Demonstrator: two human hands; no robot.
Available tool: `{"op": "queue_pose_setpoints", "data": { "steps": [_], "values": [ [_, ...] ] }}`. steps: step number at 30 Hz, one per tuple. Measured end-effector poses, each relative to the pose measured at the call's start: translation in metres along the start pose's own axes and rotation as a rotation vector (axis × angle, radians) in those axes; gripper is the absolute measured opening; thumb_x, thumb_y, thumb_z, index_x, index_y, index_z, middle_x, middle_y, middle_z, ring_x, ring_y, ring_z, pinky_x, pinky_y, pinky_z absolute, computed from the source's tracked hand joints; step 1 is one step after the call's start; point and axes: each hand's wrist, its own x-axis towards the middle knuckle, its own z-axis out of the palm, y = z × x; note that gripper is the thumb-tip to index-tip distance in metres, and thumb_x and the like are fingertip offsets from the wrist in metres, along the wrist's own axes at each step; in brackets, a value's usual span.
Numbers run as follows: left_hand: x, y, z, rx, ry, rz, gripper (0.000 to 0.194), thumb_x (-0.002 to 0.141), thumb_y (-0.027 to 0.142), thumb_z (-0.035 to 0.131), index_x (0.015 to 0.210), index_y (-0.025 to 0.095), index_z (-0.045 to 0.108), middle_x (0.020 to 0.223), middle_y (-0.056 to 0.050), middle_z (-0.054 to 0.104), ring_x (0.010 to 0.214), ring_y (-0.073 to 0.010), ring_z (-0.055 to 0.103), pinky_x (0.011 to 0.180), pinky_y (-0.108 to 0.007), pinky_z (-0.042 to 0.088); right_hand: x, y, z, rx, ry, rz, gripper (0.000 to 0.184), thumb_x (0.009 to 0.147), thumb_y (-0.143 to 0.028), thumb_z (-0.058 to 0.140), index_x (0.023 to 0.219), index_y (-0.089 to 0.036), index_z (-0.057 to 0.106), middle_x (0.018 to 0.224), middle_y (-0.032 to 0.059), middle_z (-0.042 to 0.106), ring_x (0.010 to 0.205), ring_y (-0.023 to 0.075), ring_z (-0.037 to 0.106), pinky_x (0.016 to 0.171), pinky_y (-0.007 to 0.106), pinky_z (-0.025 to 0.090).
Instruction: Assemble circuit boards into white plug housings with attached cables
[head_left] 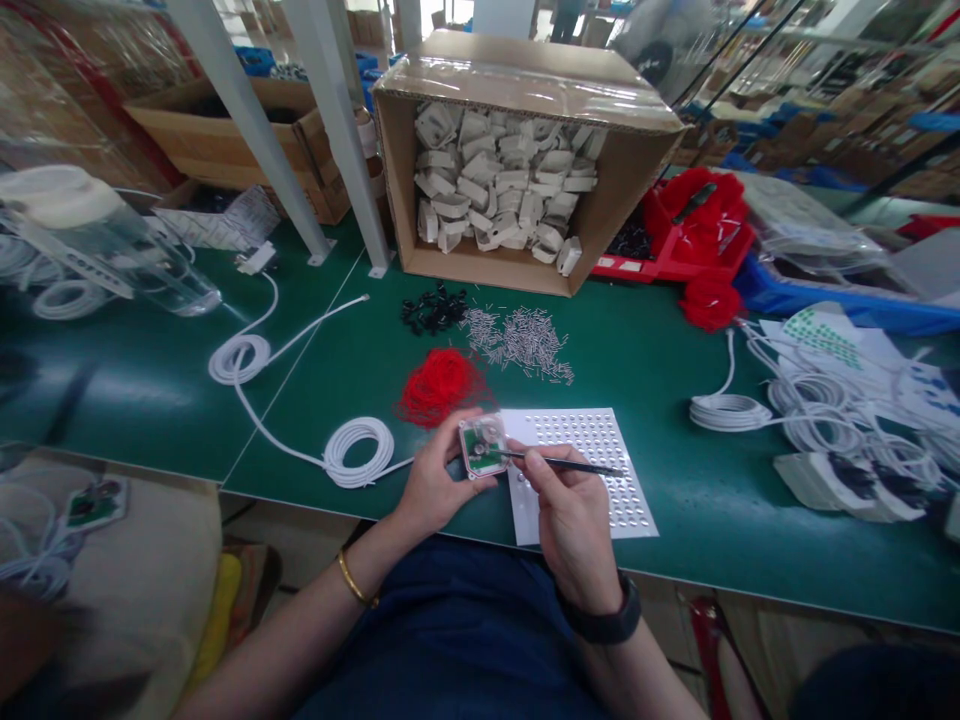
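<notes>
My left hand is closed around a small white housing with a green circuit board inside, held above the table's near edge. My right hand pinches a thin dark tool like a pen, its tip touching the board. Under both hands lies a white sheet of small clear dots. A white cable runs from the housing to a coil at the left.
A red wire tuft, a pile of small metal pins and black parts lie on the green table. A cardboard box of white housings stands behind. More cable coils lie right; a clear jug at left.
</notes>
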Motion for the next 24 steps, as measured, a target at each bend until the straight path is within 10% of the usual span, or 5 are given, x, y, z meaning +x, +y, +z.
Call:
{"op": "queue_pose_setpoints", "data": {
  "steps": [24],
  "values": [
    [-0.005,-0.011,0.005,0.029,0.085,0.161,0.065,0.071,0.018,0.073,0.124,0.026,0.036,0.134,-0.011,0.040,0.121,-0.0250,0.050,0.094,-0.040,0.050,0.003,0.005,-0.001,-0.098,-0.022,-0.058,0.021,0.073,-0.034,0.074,0.080,-0.018,0.063,0.089,0.0061,0.072,0.086,0.0227,0.065,0.084,0.040,0.046]
  ]
}}
